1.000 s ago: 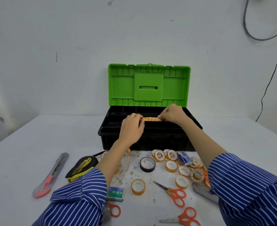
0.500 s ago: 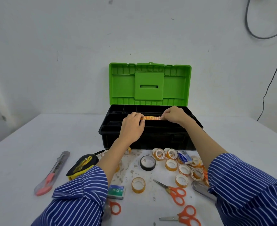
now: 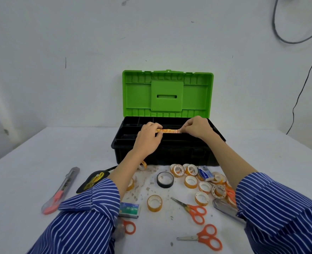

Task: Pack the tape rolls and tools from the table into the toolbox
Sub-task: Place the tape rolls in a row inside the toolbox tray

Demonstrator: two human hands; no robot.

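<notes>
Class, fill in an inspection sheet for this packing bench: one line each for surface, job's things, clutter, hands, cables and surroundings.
Surface: white table, with brownish stains near the tape rolls.
Job's things: toolbox open, green lid upright; small tape rolls, black tape roll, scissors, utility knife, tape measure on the table.
Clutter: staple box; blue box.
Hands: left hand and right hand pinch the ends of an orange strip above the toolbox.
Cables: black cables on the wall at right.
Surroundings: scuffed white wall.
</notes>
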